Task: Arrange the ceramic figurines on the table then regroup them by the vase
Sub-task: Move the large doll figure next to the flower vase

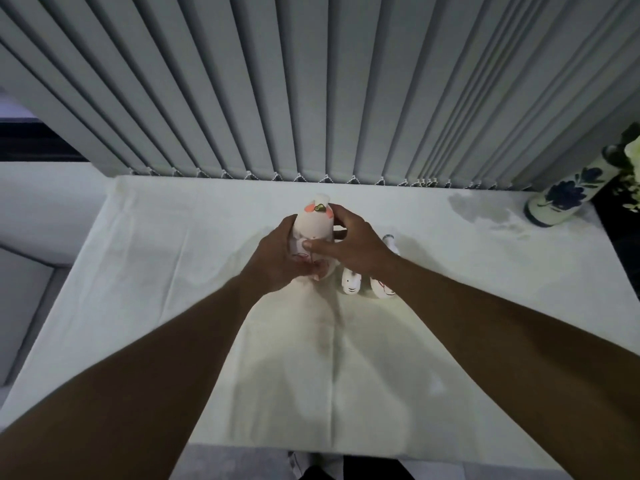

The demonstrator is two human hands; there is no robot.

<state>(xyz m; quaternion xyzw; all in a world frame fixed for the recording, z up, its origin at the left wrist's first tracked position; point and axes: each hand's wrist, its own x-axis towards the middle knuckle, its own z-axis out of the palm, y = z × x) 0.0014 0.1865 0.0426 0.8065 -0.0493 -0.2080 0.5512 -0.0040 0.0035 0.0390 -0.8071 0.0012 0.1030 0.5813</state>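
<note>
A tall white ceramic figurine [316, 221] with orange marks near its top stands at the table's middle. My left hand [277, 259] wraps its left side and base, and my right hand [356, 249] grips its right side with the thumb across its front. Two small white figurines [351, 281] [382, 289] stand just right of it, partly under my right wrist. A third small piece [390, 241] shows behind my right hand. The white vase with blue flowers [568, 197] stands at the far right corner.
A white cloth covers the table [173, 271]. Grey vertical blinds [311, 98] hang along the far edge. White flowers and dark leaves [628, 157] stick out of the vase. A damp-looking patch [485, 209] marks the cloth near the vase.
</note>
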